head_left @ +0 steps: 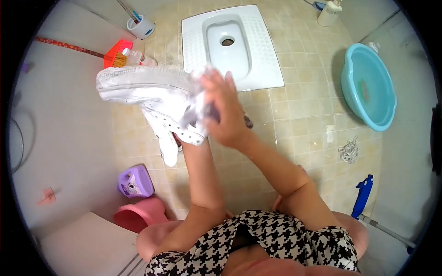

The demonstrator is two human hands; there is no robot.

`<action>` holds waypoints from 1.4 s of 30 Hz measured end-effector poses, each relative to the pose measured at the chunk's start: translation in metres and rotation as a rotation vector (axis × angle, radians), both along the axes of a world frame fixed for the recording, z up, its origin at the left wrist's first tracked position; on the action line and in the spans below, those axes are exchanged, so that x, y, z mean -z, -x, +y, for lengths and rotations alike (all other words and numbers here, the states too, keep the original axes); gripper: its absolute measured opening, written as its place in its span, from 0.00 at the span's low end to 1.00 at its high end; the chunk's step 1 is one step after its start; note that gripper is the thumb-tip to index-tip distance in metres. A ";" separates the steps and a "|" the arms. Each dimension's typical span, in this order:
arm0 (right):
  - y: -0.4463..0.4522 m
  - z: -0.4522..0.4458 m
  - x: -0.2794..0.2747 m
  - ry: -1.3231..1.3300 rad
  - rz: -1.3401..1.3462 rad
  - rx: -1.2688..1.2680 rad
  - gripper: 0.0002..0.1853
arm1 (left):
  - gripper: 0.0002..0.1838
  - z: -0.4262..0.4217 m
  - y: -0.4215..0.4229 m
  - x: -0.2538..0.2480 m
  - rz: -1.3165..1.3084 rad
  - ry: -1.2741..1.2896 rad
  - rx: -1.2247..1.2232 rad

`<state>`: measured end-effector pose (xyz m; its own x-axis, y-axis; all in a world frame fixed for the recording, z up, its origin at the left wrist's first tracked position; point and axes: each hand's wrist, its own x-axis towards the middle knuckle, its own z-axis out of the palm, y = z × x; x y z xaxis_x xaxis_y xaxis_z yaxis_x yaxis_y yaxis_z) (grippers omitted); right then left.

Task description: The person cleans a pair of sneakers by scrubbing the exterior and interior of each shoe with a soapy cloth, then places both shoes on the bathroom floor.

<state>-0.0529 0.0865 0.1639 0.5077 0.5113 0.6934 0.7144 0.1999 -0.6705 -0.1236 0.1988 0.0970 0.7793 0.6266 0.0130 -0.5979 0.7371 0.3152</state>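
Observation:
A white sneaker (152, 89) is held up on its side, its grey-white sole edge uppermost and its row of lace holes bare. My left hand (177, 139) supports it from below; the shoe covers most of the fingers, and the forearm runs up to its opening. Against the right end of the shoe is my right hand (225, 110), fingers curved and blurred by motion. Something whitish and grey, smeared, lies between that palm and the shoe; its kind cannot be made out. A pair of white shoelaces (349, 150) lies bunched on the tiled floor at the right.
A squat toilet (267, 55) is set into the floor ahead. To the right stand a blue basin (354, 92) and a pump bottle (329, 14). On the left are a purple jug (136, 181), a pink bucket (152, 209), a plastic bottle (138, 58) and a red dustpan (115, 50).

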 end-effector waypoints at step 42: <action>-0.065 -0.057 0.016 0.373 -0.096 0.131 0.16 | 0.17 -0.113 -0.060 -0.006 0.256 0.040 0.269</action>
